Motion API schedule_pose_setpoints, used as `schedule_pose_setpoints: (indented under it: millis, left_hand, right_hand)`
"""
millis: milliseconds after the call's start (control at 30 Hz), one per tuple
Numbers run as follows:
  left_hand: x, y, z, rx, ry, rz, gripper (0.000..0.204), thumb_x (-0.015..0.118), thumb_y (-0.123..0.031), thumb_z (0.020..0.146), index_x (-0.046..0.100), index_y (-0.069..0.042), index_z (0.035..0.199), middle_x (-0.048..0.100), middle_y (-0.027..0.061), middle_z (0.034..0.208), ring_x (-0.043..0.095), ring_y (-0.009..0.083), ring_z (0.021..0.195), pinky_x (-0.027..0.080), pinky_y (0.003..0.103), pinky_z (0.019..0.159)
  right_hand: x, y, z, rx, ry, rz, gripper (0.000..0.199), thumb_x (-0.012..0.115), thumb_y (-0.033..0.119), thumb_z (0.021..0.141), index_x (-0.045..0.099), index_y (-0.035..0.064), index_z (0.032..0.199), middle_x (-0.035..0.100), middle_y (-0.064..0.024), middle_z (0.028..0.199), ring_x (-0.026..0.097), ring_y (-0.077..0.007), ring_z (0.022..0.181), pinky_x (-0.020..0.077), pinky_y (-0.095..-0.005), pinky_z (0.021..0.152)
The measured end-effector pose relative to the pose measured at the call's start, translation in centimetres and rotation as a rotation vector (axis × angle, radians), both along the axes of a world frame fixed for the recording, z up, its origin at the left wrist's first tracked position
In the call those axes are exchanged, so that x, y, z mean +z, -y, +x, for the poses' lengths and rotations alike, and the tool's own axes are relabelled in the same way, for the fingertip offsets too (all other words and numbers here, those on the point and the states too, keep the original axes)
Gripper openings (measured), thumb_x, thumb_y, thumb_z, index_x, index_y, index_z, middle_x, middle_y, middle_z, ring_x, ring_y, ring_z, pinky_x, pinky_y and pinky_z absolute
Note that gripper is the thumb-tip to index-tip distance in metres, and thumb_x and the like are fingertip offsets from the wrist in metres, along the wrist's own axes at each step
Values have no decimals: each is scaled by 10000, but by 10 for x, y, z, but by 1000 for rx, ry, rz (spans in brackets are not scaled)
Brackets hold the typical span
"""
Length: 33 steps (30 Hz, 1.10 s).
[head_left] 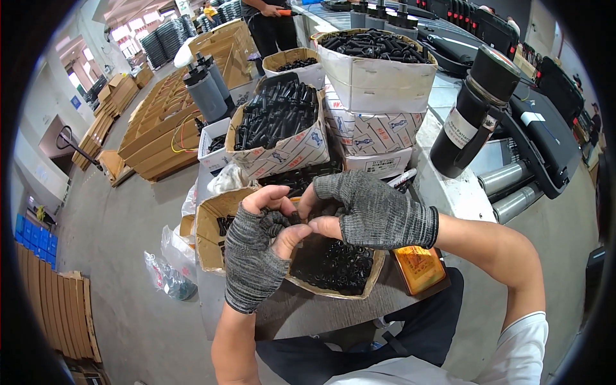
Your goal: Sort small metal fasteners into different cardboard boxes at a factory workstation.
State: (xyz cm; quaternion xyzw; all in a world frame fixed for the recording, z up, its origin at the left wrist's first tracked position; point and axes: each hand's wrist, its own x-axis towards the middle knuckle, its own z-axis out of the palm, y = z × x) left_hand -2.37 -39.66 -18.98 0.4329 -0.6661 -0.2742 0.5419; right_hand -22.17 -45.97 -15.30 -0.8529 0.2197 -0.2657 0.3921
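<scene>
Both of my hands wear grey knit fingerless gloves and meet above an open cardboard box (371, 282) of small black rings (350, 260). My left hand (260, 247) is closed, pinching a small black part (295, 218) between thumb and fingers. From the other side, the thumb and fingers of my right hand (369, 210) close in at the same part, fingertips almost touching those of the left. The part's exact kind is too small and too covered to tell. Another cardboard box (210, 240) with black pieces stands beside my left hand, partly hidden by it.
Behind the hands stand a carton (282, 160) of black bolt-like parts and a stacked white box (372, 83) of similar ones. A black bottle (471, 115), a marker (403, 178) and an orange-yellow container (420, 269) are on the right. A person (269, 25) stands at the back.
</scene>
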Motion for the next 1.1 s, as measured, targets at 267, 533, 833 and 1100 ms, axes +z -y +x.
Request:
schedule_pose_setpoints:
  millis: [267, 533, 833, 1100]
  left_hand:
    - [1, -2, -3, 85, 151, -161, 499, 749, 6, 743, 516, -39, 1183, 546, 89, 937, 570, 192, 838, 485, 305, 776]
    - [7, -4, -2, 28, 369, -293, 553, 748, 35, 738, 473, -35, 1212, 535, 62, 1011, 533, 157, 935, 460, 286, 844]
    - [7, -12, -12, 148, -203, 123, 263, 748, -124, 830, 638, -24, 1047, 643, 62, 919, 599, 121, 863, 479, 254, 790]
    - [9, -7, -14, 52, -595, 241, 261, 696, -126, 870, 612, -3, 1084, 631, 55, 959, 597, 119, 849, 487, 257, 772]
  right_hand:
    - [-8, 0, 7, -48, 62, 267, 237, 652, 176, 868, 659, 32, 1057, 691, -99, 988, 647, -166, 938, 498, -325, 859]
    - [-6, -7, 13, -81, 96, 132, 240, 675, 200, 860, 667, -15, 966, 668, -126, 825, 648, -204, 816, 495, -322, 769]
    - [18, -13, 10, -266, 205, -18, 189, 669, 154, 872, 666, 8, 992, 684, -111, 847, 676, -200, 799, 517, -320, 726]
    - [12, -15, 13, -252, 182, -205, 170, 661, 115, 864, 652, 11, 998, 680, -132, 837, 684, -242, 796, 520, -333, 705]
